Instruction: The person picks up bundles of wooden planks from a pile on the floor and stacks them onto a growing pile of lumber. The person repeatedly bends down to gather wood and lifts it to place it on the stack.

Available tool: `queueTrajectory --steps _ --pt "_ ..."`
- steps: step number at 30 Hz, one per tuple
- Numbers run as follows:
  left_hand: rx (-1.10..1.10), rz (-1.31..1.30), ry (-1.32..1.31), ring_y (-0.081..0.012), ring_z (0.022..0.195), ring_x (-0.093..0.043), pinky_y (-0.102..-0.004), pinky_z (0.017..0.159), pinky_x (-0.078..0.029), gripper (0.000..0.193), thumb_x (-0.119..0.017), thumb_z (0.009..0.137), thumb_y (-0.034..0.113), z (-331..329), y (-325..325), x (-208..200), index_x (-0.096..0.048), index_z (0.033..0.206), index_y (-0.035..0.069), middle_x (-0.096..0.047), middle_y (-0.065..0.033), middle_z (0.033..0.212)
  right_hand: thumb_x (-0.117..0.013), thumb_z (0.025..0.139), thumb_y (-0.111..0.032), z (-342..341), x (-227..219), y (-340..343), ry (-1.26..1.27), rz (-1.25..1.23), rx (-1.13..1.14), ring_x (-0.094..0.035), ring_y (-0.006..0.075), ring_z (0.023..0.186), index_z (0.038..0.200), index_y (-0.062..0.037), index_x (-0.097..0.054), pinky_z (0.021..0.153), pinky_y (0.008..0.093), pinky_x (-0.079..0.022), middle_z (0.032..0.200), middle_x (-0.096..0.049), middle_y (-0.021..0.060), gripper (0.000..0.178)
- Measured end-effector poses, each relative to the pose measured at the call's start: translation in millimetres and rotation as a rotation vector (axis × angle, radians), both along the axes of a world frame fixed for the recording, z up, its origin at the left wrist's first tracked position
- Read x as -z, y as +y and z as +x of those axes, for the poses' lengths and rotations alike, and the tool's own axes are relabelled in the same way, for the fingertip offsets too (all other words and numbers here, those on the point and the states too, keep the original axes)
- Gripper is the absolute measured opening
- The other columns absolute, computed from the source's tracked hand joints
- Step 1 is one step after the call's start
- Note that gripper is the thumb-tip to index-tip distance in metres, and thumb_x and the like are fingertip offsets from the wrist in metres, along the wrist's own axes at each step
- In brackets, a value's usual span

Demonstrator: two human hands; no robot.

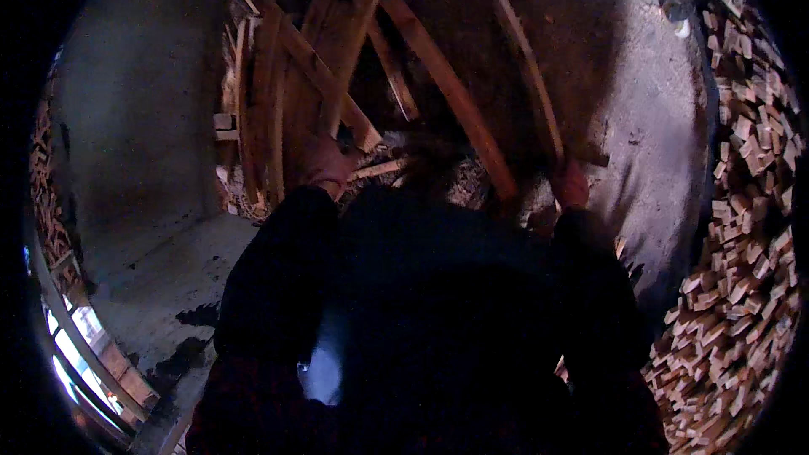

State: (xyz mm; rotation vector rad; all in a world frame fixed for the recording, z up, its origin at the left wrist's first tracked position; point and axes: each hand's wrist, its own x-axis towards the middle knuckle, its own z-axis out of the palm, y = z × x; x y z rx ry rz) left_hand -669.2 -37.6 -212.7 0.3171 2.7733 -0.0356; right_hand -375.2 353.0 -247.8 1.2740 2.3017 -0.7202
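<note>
Far left, a dim row of stacked pale wood offcuts is seen along the rim, with a bright window strip below it. A grey concrete floor is seen between that and the middle. A leaning bundle of long rough brown wooden planks is propped upright just left of centre. The left hand, coming out of a dark sleeve, is laid against the lower end of one slanted brown plank; the grip looks curled on it, though whether it is fully closed cannot be told in the dark. Further long thin wooden slats are fanned out across the centre, over a litter of small scraps. The right hand is placed at the lower end of a narrow curved-looking pale slat; the grip appears wrapped around it. Far right, a tall pile of short cut light wood blocks is stacked along the wall, well apart from both hands.
</note>
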Motion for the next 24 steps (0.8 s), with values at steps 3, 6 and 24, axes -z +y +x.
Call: queueTrajectory --steps 3,6,24 --pt "-0.110 0.027 -0.012 -0.0394 0.116 -0.056 -0.0460 0.096 -0.046 0.073 -0.076 0.075 0.043 -12.6 -13.4 16.0 -0.052 0.134 0.006 -0.055 -0.0208 0.132 -0.066 0.086 -0.048 -4.6 5.1 -10.2 0.280 -0.112 0.057 -0.063 0.0358 0.109 0.126 -0.0028 -0.058 0.089 0.0430 -0.050 0.116 -0.067 0.0197 0.061" --pt "-0.346 0.001 0.187 -0.0367 0.114 -0.058 -0.0433 0.096 -0.046 0.067 -0.076 0.075 0.040 -19.8 -53.6 55.3 -0.057 0.128 0.003 -0.061 -0.0199 0.126 -0.075 0.081 -0.038 -59.1 -1.2 -59.3 0.327 -0.162 0.015 -0.061 0.0291 0.113 0.129 -0.0047 -0.054 0.089 0.0422 -0.051 0.122 -0.063 0.0169 0.062" --pt "0.008 0.739 -0.482 -0.0360 0.110 -0.062 -0.0417 0.095 -0.048 0.081 -0.077 0.070 0.055 32.8 174.0 -44.0 -0.057 0.125 -0.001 -0.066 -0.0218 0.116 -0.080 0.076 -0.035 -63.2 -26.7 -52.8 0.668 -0.445 0.156 -0.064 0.0340 0.106 0.129 0.0017 -0.050 0.091 0.0409 -0.052 0.116 -0.065 0.0222 0.071"
